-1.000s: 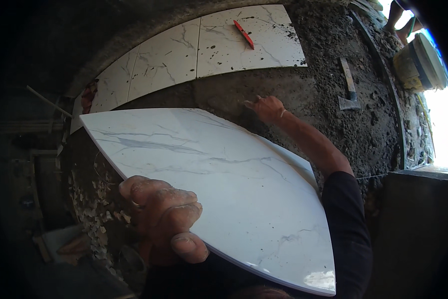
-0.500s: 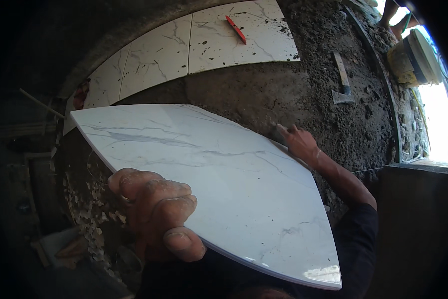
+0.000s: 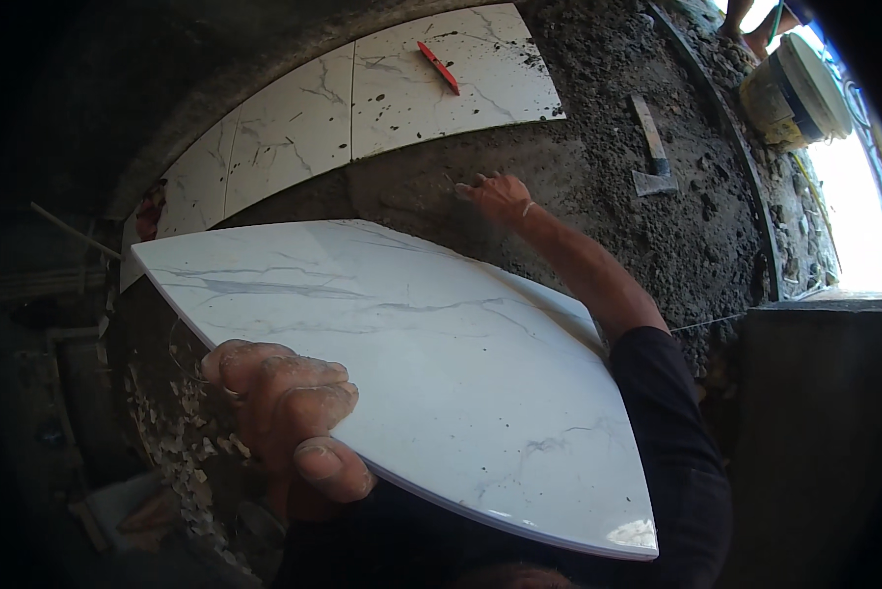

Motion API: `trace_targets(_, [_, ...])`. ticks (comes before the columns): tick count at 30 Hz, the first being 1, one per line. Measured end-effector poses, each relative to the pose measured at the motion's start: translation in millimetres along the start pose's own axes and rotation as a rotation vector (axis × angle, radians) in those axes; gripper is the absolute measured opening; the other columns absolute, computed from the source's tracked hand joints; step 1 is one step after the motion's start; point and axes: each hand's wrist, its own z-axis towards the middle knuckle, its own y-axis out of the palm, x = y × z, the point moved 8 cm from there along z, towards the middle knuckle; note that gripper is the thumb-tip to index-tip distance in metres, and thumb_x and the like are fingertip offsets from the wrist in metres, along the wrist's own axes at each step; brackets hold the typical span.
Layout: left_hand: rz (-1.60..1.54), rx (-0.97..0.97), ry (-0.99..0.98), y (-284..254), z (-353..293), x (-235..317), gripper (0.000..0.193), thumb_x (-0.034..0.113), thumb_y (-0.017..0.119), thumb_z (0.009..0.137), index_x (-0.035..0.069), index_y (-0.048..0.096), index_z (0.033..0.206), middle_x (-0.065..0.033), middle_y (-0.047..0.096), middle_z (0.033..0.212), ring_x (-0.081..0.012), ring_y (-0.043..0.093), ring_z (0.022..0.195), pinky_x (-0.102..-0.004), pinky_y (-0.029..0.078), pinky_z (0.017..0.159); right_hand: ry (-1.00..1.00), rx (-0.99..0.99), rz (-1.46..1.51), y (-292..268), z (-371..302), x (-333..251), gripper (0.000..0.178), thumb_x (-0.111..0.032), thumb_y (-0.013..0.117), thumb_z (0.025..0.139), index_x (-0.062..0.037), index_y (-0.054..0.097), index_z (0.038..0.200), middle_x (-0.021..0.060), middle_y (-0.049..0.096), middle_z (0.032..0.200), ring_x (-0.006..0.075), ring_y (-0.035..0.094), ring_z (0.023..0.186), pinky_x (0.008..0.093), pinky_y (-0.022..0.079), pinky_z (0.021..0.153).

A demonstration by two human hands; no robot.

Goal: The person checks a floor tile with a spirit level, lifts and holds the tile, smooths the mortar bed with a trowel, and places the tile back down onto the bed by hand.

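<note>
The marble-pattern tile is a large, square, glossy white slab with thin grey veining. It is carried clear of the floor, tilted slightly, with its polished face up. The left hand grips its near left edge, thumb on the top face and fingers curled over the rim. The far right edge lies just below the right hand, which rests on the grey mortar bed.

A dark mortar bed covers the floor beside laid marble tiles, with daylight glaring at the right.
</note>
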Motion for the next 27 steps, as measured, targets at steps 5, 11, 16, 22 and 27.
trace_targets(5, [-0.022, 0.101, -0.091, -7.1, -4.7, -0.2, 0.05, 0.041, 0.021, 0.097, 0.01, 0.047, 0.069, -0.0042, 0.046, 0.063, -0.0209, 0.043, 0.073, -0.038, 0.037, 0.073, -0.008, 0.012, 0.026, 0.5, 10.3, -10.6, 0.033, -0.017, 0.049, 0.093, -0.0281, 0.06, 0.123, 0.0091, 0.063, 0.116, 0.0289, 0.064, 0.105, 0.0406, 0.055, 0.082])
trace_targets(11, [-0.011, 0.099, -0.09, -3.5, -2.5, -0.6, 0.045, 0.038, 0.023, 0.095, 0.01, 0.046, 0.069, -0.0041, 0.045, 0.062, -0.021, 0.043, 0.073, -0.0394, 0.037, 0.075, -0.078, -0.184, 0.145, 7.4, -56.5, 23.0, 0.046, -0.015, 0.053, 0.087, -0.03, 0.056, 0.13, 0.0089, 0.067, 0.111, 0.0287, 0.064, 0.104, 0.0396, 0.052, 0.088])
trace_targets(16, [0.045, 0.347, -0.076, -7.3, 1.7, 1.2, 0.045, 0.036, 0.024, 0.094, 0.014, 0.04, 0.058, 0.0005, 0.038, 0.049, -0.0154, 0.038, 0.051, -0.0357, 0.034, 0.073, -0.021, -0.257, 0.288, 11.9, -157.4, 69.4, 0.051, -0.016, 0.061, 0.083, -0.0248, 0.055, 0.133, 0.0102, 0.067, 0.115, 0.03, 0.064, 0.104, 0.0415, 0.051, 0.088])
trace_targets(22, [0.012, 0.327, -0.029, 1.6, 8.6, 0.7, 0.045, 0.036, 0.025, 0.093, 0.014, 0.039, 0.057, -0.0006, 0.039, 0.049, -0.0159, 0.039, 0.052, -0.0344, 0.036, 0.072, 0.113, -0.235, 0.494, 0.4, -269.0, 111.5, 0.046, -0.018, 0.065, 0.084, -0.0177, 0.058, 0.129, 0.0114, 0.068, 0.112, 0.0314, 0.065, 0.098, 0.0414, 0.051, 0.083])
trace_targets(27, [0.006, 0.326, 0.02, -1.1, 5.4, -2.8, 0.045, 0.036, 0.024, 0.094, 0.013, 0.039, 0.058, -0.0013, 0.038, 0.049, -0.0168, 0.04, 0.053, -0.0346, 0.037, 0.071, 0.482, -0.259, 0.939, -37.9, -341.4, 117.4, 0.046, -0.02, 0.066, 0.087, -0.0108, 0.057, 0.131, 0.0099, 0.069, 0.106, 0.0181, 0.065, 0.095, 0.0337, 0.051, 0.084])
